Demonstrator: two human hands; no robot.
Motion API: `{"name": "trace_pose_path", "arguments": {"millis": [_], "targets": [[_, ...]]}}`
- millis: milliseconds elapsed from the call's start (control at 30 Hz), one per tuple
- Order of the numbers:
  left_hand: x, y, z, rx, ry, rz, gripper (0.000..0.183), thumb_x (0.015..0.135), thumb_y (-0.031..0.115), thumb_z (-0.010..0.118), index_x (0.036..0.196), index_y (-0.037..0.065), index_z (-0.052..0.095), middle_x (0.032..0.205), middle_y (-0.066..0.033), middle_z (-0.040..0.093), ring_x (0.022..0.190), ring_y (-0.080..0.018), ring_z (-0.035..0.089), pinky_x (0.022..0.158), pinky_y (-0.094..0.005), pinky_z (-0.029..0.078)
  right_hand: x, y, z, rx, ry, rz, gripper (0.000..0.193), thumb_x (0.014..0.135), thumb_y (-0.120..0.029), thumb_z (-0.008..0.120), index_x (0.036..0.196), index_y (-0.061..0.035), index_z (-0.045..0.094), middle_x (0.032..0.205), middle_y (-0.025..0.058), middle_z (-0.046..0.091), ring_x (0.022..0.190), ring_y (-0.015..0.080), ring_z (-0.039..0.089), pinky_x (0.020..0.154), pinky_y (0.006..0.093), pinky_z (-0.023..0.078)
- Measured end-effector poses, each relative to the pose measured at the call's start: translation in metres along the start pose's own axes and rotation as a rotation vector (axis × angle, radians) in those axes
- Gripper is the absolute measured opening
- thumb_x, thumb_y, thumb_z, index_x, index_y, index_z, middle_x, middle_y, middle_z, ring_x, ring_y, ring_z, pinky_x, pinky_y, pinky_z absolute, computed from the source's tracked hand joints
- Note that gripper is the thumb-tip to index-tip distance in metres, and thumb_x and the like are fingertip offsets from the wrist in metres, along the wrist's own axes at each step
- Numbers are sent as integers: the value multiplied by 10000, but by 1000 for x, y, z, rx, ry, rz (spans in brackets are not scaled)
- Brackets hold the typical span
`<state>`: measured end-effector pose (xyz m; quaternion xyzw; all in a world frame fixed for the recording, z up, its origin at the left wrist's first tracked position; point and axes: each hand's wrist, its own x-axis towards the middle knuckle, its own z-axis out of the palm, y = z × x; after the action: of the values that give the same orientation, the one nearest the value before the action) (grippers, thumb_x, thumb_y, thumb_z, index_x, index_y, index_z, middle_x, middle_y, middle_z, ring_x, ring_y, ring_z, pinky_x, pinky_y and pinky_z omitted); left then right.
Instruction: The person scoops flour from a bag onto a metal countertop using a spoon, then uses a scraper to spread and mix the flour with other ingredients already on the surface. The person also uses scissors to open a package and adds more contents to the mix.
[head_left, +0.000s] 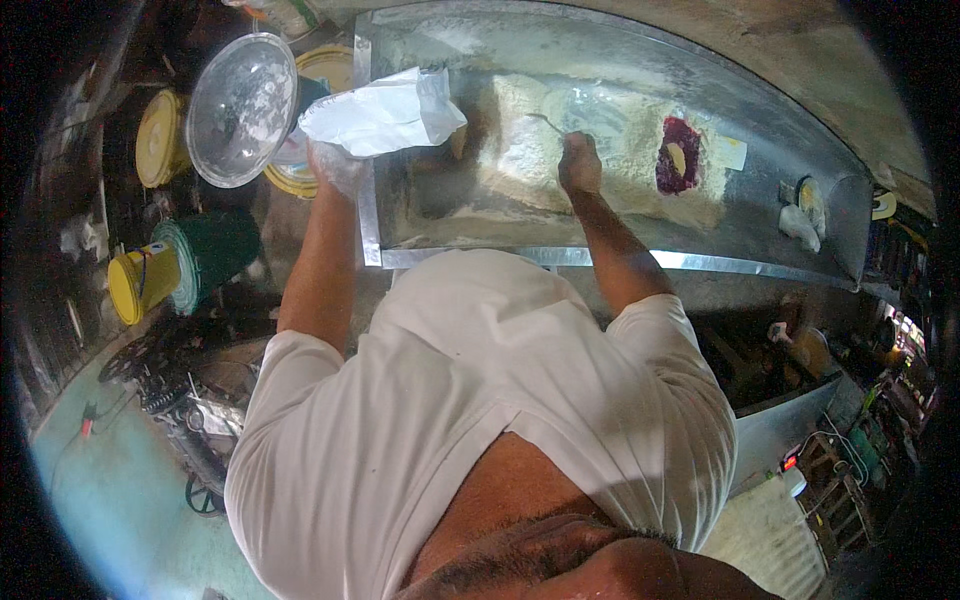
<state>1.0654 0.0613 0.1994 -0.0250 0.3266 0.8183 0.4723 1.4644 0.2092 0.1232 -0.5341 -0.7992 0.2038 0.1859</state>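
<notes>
My left hand (338,168) grips a white bag (385,112) near its lower left end, and the fingers are partly hidden beneath it. The bag lies tilted over the left part of a long metal trough (430,215). My right hand (580,163) is closed on the handle of a thin metal utensil, which looks like a spoon (541,118). Its far end reaches over a spread of pale flour-like powder (515,150) in the trough. To the right of that hand lies a dark red patch (668,165) with a yellowish lump (677,156) on it.
A small white rectangle (731,153) lies beside the red patch. Farther right sit a round container (811,200) and a white plastic bag (797,229). Left of the trough are a large powder-dusted bowl (240,110), a yellow bucket (143,284) and a green bucket (205,262).
</notes>
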Motion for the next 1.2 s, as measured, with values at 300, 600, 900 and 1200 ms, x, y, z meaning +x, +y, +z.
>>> {"name": "trace_pose_path", "arguments": {"millis": [300,600,900,1200], "targets": [[-5,-18,41,183,-259,198,525,983,438,370,1296,46,525,1297,-175,570,1221,-385,526,1069,-546,412,25,-14,-46,441,195,55,281,969,-267,537,969,2,619,880,166,615,822,292,616,772,379,480],[1,30,83,-219,-365,-62,547,968,457,377,1292,44,531,1292,-188,573,1214,-391,531,1068,-553,409,-1,-194,-221,930,118,-144,66,953,-98,603,968,-49,644,775,-40,567,660,44,472,589,197,391],[9,47,108,-427,-527,-231,559,955,467,384,1284,43,539,1281,-204,579,1204,-398,538,1066,-562,406,24,-295,-166,158,55,-482,219,899,-242,570,988,-67,667,927,190,684,824,346,695,737,463,556],[25,40,89,475,36,59,437,1000,405,490,1227,43,585,1098,-109,659,982,-274,644,805,-417,542,21,-255,-92,-18,-317,-268,349,829,-113,640,1160,-8,604,981,175,698,894,379,679,792,445,548]]}}
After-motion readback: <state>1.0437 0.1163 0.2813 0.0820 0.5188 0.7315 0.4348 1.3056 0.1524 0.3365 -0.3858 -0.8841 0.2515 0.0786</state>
